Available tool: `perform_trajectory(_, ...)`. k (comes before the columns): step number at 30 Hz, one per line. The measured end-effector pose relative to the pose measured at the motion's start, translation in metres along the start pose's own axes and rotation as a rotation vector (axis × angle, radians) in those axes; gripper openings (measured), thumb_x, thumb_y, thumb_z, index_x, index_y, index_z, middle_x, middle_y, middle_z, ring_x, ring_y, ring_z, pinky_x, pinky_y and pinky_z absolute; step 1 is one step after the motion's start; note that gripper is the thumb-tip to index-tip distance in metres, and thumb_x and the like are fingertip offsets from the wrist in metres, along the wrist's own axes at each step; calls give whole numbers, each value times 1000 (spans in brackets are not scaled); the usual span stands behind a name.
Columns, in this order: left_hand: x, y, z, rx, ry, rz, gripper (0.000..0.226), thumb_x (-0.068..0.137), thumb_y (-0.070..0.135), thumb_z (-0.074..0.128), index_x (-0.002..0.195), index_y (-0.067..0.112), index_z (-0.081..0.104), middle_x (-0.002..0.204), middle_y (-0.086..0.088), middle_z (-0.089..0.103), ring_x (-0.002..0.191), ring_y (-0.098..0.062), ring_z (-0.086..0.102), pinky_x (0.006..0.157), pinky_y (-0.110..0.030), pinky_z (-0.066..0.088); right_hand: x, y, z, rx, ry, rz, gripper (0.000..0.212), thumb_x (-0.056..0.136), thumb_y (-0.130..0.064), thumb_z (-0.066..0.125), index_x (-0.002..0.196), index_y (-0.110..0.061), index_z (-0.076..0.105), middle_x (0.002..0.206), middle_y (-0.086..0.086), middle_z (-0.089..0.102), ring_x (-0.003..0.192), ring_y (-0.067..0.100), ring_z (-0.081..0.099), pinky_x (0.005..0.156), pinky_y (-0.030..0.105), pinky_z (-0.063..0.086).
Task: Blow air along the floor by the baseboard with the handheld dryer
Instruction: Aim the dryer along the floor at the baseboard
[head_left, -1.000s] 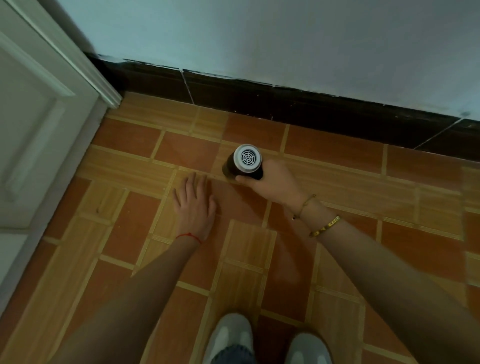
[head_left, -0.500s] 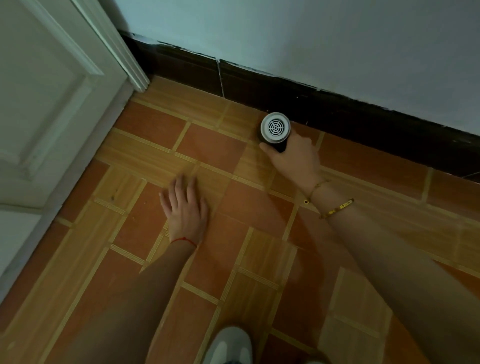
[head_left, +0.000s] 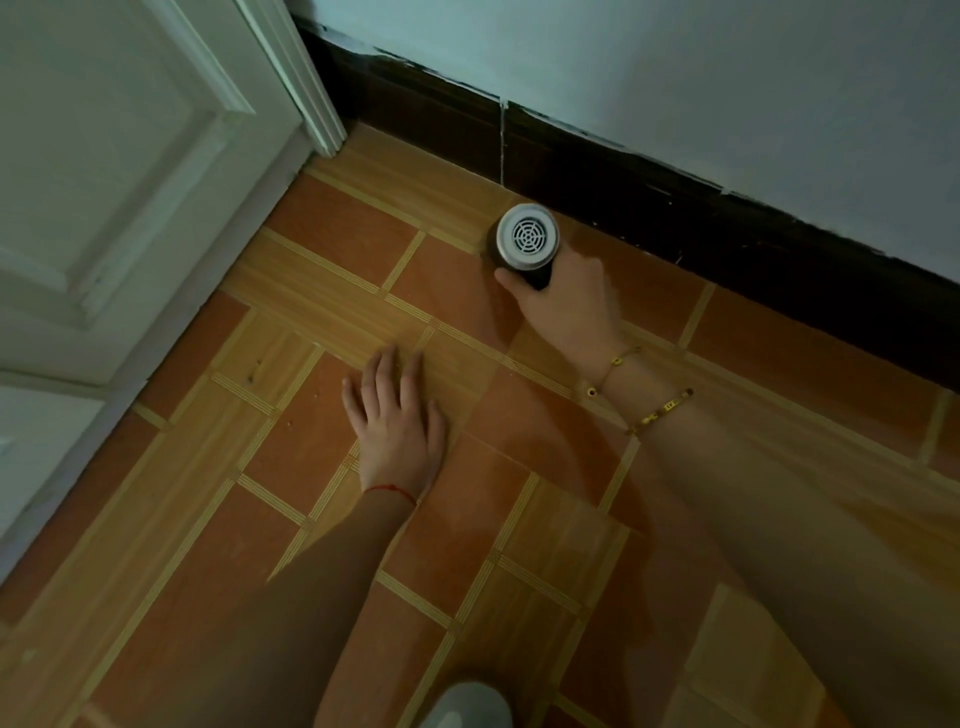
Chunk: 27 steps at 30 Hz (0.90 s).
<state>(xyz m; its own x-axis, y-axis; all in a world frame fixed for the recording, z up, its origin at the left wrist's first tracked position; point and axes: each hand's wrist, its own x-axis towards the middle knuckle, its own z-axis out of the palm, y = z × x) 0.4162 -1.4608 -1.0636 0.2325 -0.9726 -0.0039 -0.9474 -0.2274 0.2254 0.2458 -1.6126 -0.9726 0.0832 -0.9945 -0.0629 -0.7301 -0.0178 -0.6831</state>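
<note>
In the head view, the right hand (head_left: 563, 301) is wrapped around the handheld dryer (head_left: 525, 244), whose round vented rear grille faces up toward the camera, so the nozzle appears to point down at the floor (head_left: 332, 244); the nozzle itself is hidden beneath the body. The dryer sits just beside the dark baseboard (head_left: 649, 176), close to the corner where the baseboard meets the white door frame (head_left: 311, 104). The left hand (head_left: 397, 421) holds nothing: it lies flat on the tiles with the fingers spread a little, seemingly bracing the person's weight, well apart from the dryer. A light shoe (head_left: 465, 706) shows at the bottom edge. The step in hand looks like sweeping the airflow along the seam between floor and baseboard. To do it well, the nozzle should stay low and near the seam without scraping the tiles, tilted slightly along the direction of travel so dust is pushed ahead rather than scattered back. A slow, even pass along the wall would suit, with the left hand staying planted for balance. The rear grille should stay uncovered by the fingers so the intake is not choked.
</note>
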Motion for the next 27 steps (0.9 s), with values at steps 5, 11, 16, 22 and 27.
perform_trajectory(5, 0, -1, 0, -23, 9, -4, 55, 100, 37, 36, 152, 18, 34, 158, -11, 31, 150, -30, 20, 123, -59, 7, 30, -16, 11, -28, 3, 6, 58, 81, -55, 66, 124, -17, 58, 116, 4, 69, 107, 26, 65, 81, 36, 54)
perform_trajectory(11, 0, -1, -3, -25, 16, 4, 56, 99, 38, 34, 152, 18, 35, 157, -11, 32, 150, -31, 21, 122, -60, 9, 28, -40, 36, 19, -167, -117, 55, 80, -53, 69, 118, -13, 63, 108, 2, 71, 102, 20, 65, 76, 27, 51)
perform_trajectory(16, 0, -2, -2, -17, 41, 21, 56, 99, 36, 35, 150, 14, 39, 155, -15, 37, 149, -32, 25, 120, -61, 14, 6, -52, 51, 65, -378, -223, 48, 80, -50, 70, 115, -18, 64, 103, -4, 70, 98, 12, 64, 66, 10, 40)
perform_trajectory(22, 1, -2, -3, -20, 30, 16, 55, 100, 38, 32, 150, 16, 39, 155, -13, 36, 148, -32, 26, 121, -61, 13, -1, -36, 34, 1, -223, -144, 50, 78, -54, 70, 113, -18, 64, 103, -1, 71, 93, 17, 66, 74, 31, 54)
perform_trajectory(27, 1, 0, -3, 6, -3, -2, 52, 103, 36, 26, 150, 17, 37, 155, -13, 36, 148, -31, 27, 120, -61, 16, -17, -5, 6, 57, -161, -21, 52, 78, -52, 72, 116, -17, 64, 104, 0, 71, 95, 18, 66, 80, 38, 57)
